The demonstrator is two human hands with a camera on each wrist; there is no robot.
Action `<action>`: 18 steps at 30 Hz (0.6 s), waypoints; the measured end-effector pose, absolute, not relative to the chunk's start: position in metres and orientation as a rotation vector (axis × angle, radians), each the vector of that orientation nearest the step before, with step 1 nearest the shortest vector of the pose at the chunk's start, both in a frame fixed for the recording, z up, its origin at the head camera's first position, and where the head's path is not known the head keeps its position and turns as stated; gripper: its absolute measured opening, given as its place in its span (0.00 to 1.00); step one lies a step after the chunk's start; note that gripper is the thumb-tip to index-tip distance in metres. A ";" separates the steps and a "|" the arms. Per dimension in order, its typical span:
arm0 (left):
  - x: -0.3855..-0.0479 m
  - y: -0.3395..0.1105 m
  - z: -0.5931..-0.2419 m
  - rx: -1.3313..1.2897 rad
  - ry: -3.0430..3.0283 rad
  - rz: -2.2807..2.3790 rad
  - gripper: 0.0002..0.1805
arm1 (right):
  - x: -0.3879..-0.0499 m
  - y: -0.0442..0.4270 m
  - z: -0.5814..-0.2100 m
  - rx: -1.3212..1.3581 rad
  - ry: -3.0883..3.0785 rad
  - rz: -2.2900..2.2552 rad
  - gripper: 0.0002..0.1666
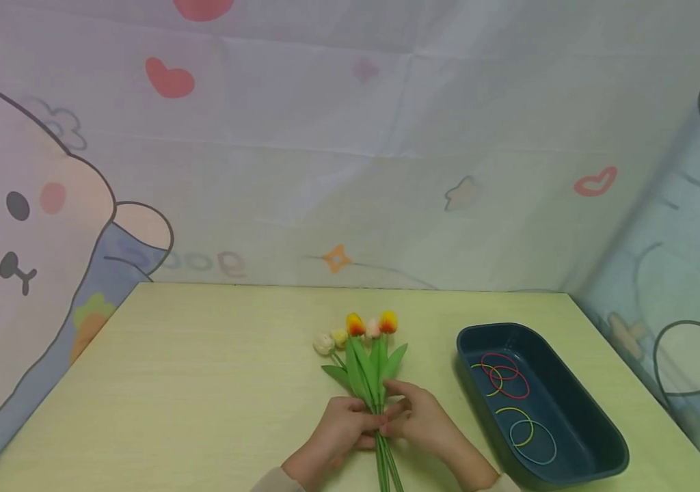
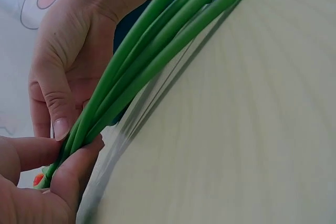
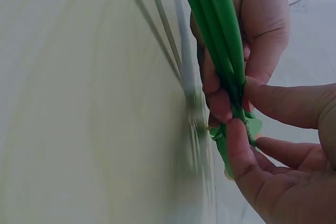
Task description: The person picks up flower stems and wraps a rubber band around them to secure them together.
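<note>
A bunch of artificial tulips, with orange-yellow, pale pink, yellow and cream heads, is held over the table, heads pointing away. My left hand pinches the green stems just below the leaves, thumb and fingers on either side in the left wrist view. From the right, my right hand pinches the same stems with thumb and finger, close against the left fingers, as the right wrist view shows. Below the hands the stems spread slightly toward the table's front edge.
To the right on the pale yellow table stands a dark blue tray holding several thin loops, among them a red band and a light blue band. A cartoon-printed cloth hangs behind.
</note>
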State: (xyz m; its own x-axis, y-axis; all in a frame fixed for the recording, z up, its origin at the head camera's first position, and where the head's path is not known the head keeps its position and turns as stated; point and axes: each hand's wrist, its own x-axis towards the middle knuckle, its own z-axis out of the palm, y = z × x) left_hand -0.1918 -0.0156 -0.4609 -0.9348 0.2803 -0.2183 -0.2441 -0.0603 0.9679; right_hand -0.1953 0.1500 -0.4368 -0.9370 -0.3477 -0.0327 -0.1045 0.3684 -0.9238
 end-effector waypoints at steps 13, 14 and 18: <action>-0.191 -0.019 -0.446 0.126 1.822 2.182 0.13 | -0.195 0.151 -0.424 -0.514 2.442 -1.647 0.41; -0.191 -0.020 -0.444 0.145 1.826 2.185 0.14 | -0.194 0.151 -0.422 -0.542 2.439 -1.655 0.41; -0.190 -0.025 -0.434 0.180 1.831 2.208 0.17 | -0.190 0.151 -0.415 -0.623 2.430 -1.686 0.39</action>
